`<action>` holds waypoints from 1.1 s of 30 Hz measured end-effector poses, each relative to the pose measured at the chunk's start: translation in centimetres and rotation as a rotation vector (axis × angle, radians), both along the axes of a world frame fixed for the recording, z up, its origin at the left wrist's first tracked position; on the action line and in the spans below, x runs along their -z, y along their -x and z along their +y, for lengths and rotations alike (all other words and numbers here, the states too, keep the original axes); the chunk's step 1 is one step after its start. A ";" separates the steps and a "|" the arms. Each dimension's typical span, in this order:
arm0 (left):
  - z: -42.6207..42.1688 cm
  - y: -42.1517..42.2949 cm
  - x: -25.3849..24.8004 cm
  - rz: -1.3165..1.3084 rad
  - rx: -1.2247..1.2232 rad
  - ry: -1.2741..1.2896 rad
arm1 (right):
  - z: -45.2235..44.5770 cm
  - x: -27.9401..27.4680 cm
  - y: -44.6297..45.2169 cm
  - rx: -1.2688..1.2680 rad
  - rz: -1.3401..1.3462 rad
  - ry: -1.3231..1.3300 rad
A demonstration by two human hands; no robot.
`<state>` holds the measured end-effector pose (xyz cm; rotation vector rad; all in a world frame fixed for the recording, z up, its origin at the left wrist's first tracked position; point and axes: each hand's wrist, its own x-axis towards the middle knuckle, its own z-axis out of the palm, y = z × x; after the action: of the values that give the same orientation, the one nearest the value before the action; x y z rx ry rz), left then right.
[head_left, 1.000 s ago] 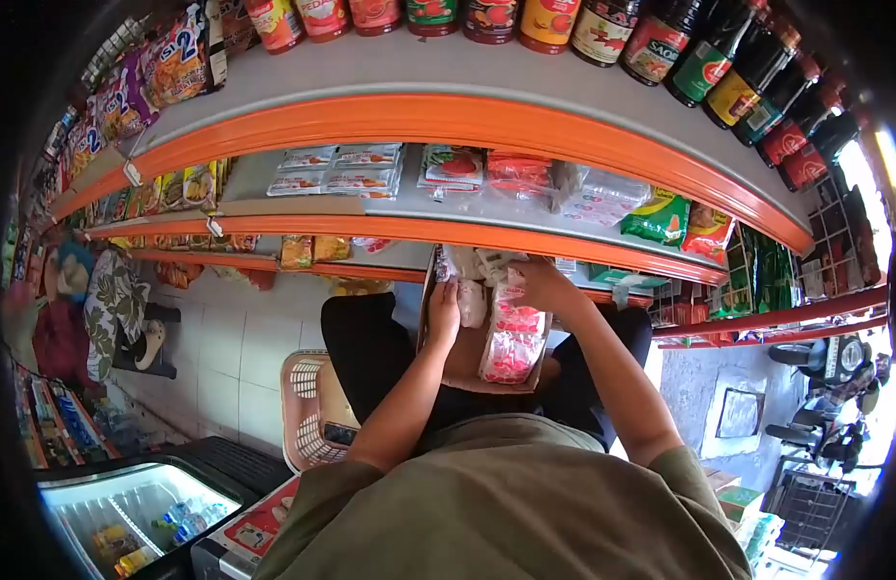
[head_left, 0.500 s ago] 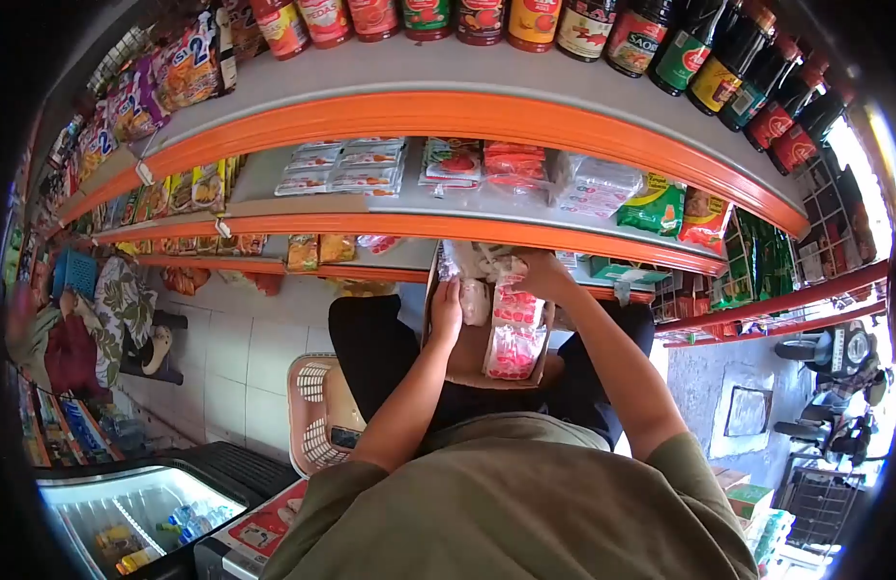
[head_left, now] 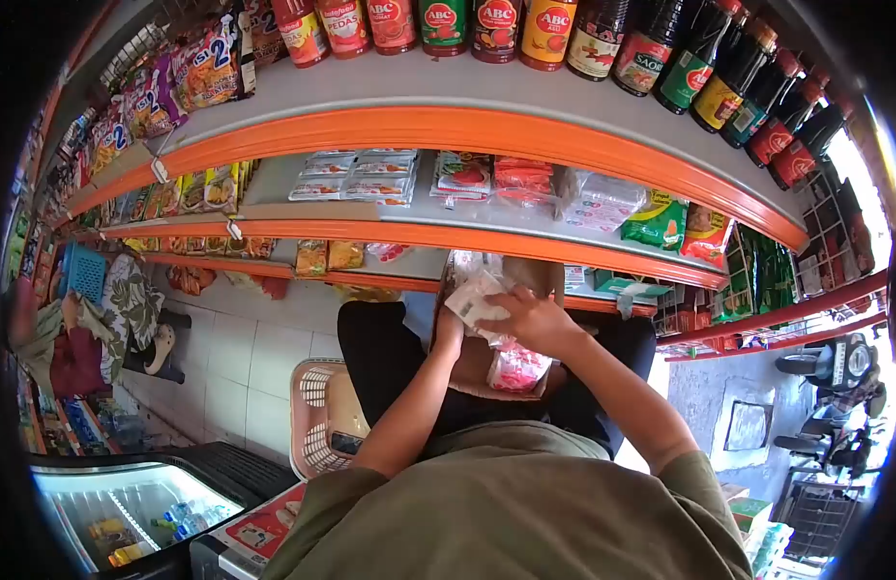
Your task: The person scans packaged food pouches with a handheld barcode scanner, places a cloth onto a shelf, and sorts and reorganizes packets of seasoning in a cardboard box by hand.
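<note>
An open cardboard box [head_left: 556, 280] rests between my knees, below the shelves. Inside lies a pink-and-white plastic packet [head_left: 517, 369] near its close end, and clear-wrapped packets [head_left: 475, 261] at its far left. My right hand [head_left: 533, 319] reaches over the box, its fingers closed on a whitish plastic packet [head_left: 475, 298] that is tilted toward the left. My left hand [head_left: 450, 333] is at the box's left wall, seemingly gripping it; its fingertips are partly hidden by the whitish packet.
Orange-edged shelves [head_left: 438, 124] rise in front, with sauce bottles [head_left: 495, 29] on top and sachets [head_left: 356, 176] below. A plastic basket [head_left: 309, 425] sits left of my leg, near a glass-topped cooler [head_left: 129, 503]. Another person [head_left: 80, 338] is at far left; motorbikes [head_left: 835, 358] stand outside at right.
My right hand has moved from the box's far right toward its middle, and a whitish packet is now lifted in it. My left hand has stayed at the box's left side.
</note>
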<state>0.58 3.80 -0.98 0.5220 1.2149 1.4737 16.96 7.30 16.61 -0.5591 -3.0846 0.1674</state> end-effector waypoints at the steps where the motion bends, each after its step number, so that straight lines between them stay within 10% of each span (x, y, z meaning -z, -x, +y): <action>1: -0.3 0.0 -1.1 -0.026 0.042 0.051 | 0.5 0.2 0.0 -0.001 0.001 0.002; 11: -5.8 0.1 -1.1 -0.214 -0.088 0.185 | 0.7 -6.3 -0.6 0.001 0.298 -0.011; 15: -7.6 -0.9 -2.8 0.245 -0.072 0.096 | -0.3 -6.5 -1.4 -0.070 0.292 0.079; 23: -7.3 -0.7 -11.1 -0.309 -0.057 -0.118 | -1.4 -8.9 -2.4 -0.004 0.555 0.546; 25: -6.4 -0.3 -14.0 -1.029 0.466 -0.445 | -1.5 -7.5 -2.4 0.107 0.750 0.925; 26: -6.3 -0.3 -6.2 -0.847 0.446 -0.320 | -1.5 -5.3 -2.6 0.160 0.811 1.060; 33: -9.1 -2.9 -10.9 -1.112 0.230 0.052 | -4.0 3.4 -5.1 0.460 0.902 1.440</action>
<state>3.44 -5.32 9.94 -0.2133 0.2885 1.2160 22.03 3.29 13.16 -0.7775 -1.4851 1.9329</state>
